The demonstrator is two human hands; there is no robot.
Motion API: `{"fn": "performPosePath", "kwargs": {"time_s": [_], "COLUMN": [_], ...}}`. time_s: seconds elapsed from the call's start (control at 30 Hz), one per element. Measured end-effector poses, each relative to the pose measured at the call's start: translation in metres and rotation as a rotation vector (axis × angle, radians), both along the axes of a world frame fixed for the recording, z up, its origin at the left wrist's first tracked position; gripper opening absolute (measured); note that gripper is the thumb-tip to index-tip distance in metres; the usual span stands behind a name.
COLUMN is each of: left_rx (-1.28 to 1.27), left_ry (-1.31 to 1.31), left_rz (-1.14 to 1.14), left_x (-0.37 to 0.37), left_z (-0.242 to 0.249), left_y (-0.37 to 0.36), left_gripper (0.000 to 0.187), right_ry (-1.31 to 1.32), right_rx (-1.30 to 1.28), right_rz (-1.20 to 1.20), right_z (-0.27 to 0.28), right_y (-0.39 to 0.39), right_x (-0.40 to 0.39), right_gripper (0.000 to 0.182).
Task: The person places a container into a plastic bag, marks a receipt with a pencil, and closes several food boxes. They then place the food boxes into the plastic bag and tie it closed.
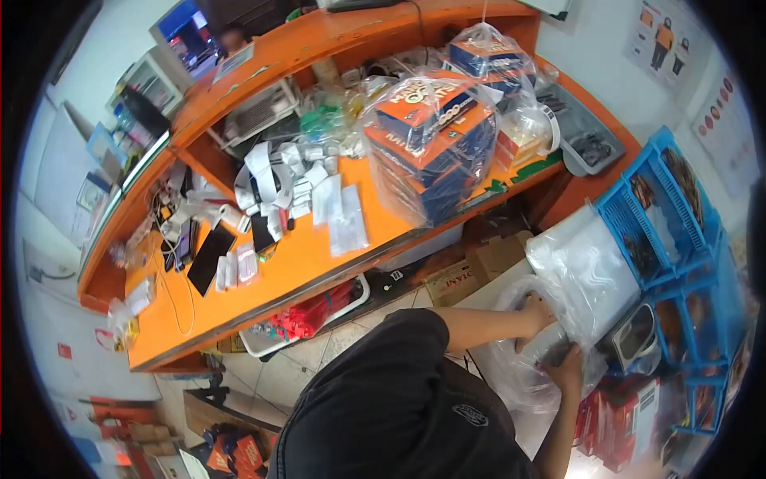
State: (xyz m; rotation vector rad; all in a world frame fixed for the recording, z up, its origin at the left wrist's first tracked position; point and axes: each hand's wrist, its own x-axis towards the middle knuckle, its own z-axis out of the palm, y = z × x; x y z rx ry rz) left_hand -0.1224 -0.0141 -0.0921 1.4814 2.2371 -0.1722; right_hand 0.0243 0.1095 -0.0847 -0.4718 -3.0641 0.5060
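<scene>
A crumpled clear plastic bag (511, 375) lies in front of me on the right, bunched up around my hands. My left hand (536, 318) is at its upper part, with curled fingers gripping the film. Just below, my right hand (565, 369) closes on the same bag near its opening. A grey-looking patch shows between the two hands, but I cannot make out what it is. Beside them lies a stack of clear plastic sheets or bags (586, 255).
Blue plastic baskets (662, 215) rise on the right, above red boxes (618, 423). The orange counter (303, 255) holds bagged orange-and-blue boxes (431, 136), paper rolls and phones. A white basket with red items (319, 315) and a cardboard box (455, 279) stand below it.
</scene>
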Motion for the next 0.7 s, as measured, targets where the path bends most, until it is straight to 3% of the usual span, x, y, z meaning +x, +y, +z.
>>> {"fn": "performPosePath", "kwargs": {"time_s": [0.03, 0.1, 0.17, 0.23, 0.3, 0.33, 0.37, 0.4, 0.47, 0.5, 0.53, 0.57, 0.6, 0.67, 0.7], "left_rx": [-0.056, -0.034, -0.018, -0.081, -0.246, -0.163, 0.035, 0.270, 0.304, 0.539, 0.779, 0.878, 0.928, 0.767, 0.631], "left_ry": [-0.014, 0.027, 0.069, 0.110, -0.238, -0.269, -0.385, -0.752, -1.484, -1.657, -1.823, -1.828, -1.627, -1.654, -1.722], "left_rz": [-0.060, -0.028, -0.034, 0.025, -0.100, -0.156, -0.217, -0.260, -0.137, -0.105, -0.029, 0.258, 0.395, 0.467, 0.464], "left_x": [0.000, 0.003, 0.011, 0.022, 0.032, 0.040, 0.045, 0.045, 0.049, 0.056, 0.065, 0.073, 0.079, 0.102, 0.117], "left_z": [0.000, 0.007, 0.004, -0.017, 0.031, 0.061, 0.067, 0.088, 0.114, 0.124, 0.131, 0.122, 0.119, 0.106, 0.111], "left_y": [0.003, 0.000, 0.005, 0.019, 0.013, 0.003, -0.006, -0.011, 0.005, 0.025, 0.046, 0.068, 0.093, 0.131, 0.142], "left_gripper": [0.130, 0.129, 0.127, 0.092, 0.051, 0.035, 0.036, 0.034, 0.042, 0.046, 0.051, 0.060, 0.061, 0.067, 0.070], "right_ry": [0.007, -0.313, -0.353, -0.142, 0.055, 0.144, 0.200, 0.544, 1.443, 1.442, 1.394, 1.269, 1.273, 1.199, 1.133], "right_rx": [0.003, -0.508, -0.649, -0.901, -1.049, -0.875, -0.700, -0.889, -1.163, -1.135, -0.949, -0.874, -0.985, -1.229, -1.152], "right_rz": [0.016, -0.094, 0.099, 0.385, 0.523, 0.499, 0.443, 0.129, -0.519, -0.444, -0.828, -1.094, -0.994, -1.125, -1.116], "right_z": [-0.001, 0.014, 0.050, 0.110, 0.171, 0.188, 0.198, 0.193, 0.173, 0.150, 0.126, 0.128, 0.100, 0.066, 0.059], "right_y": [0.007, 0.016, 0.007, -0.011, -0.007, 0.015, 0.036, 0.044, 0.058, 0.092, 0.111, 0.104, 0.112, 0.114, 0.106], "right_x": [-0.002, -0.001, 0.018, 0.054, 0.110, 0.151, 0.204, 0.246, 0.296, 0.334, 0.348, 0.324, 0.315, 0.276, 0.250], "right_gripper": [0.071, 0.072, 0.075, 0.071, 0.063, 0.064, 0.066, 0.053, 0.024, 0.025, 0.030, 0.041, 0.050, 0.061, 0.065]}}
